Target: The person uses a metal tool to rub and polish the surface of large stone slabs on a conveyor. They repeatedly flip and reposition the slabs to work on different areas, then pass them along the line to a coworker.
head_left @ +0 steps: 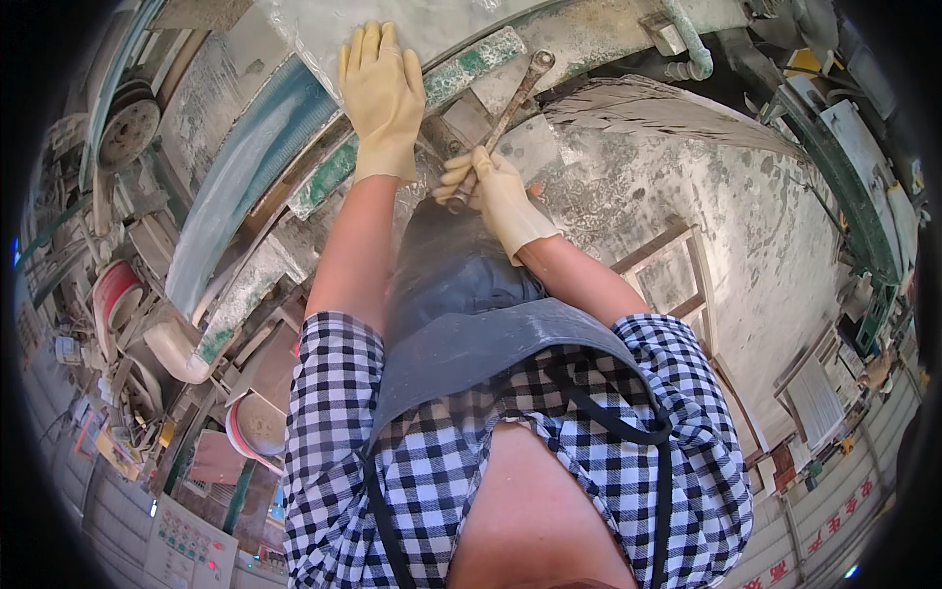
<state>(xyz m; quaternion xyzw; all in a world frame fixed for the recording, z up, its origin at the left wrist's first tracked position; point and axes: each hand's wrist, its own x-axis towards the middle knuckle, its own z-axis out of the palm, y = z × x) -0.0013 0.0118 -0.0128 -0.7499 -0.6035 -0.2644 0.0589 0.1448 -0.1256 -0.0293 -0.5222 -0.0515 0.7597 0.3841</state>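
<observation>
Cream gloves (397, 162) cover both our hands in the head view. Our left hand (381, 103) lies palm down on the pale sheet (309, 34), fingers extended, its grip released and clasping nothing. Our right hand (497, 196) has its grip wrapped around the wrench (512, 110), above the lap of our grey apron (471, 353).

We judge the step in hand to be bracing on the sheet with one palm while the other hand manages the tool. The next move seems to call for a firm hold on the shank and a head turned toward whatever it must fit; we see no fastener seated in it.

The wrench crosses our right grip near its lower end, a short stub showing below the fingers. Most of its length slants up and away to the right, the ringed head beside the green-flecked rail (476, 64). Whether head and rail touch, we cannot tell.
</observation>
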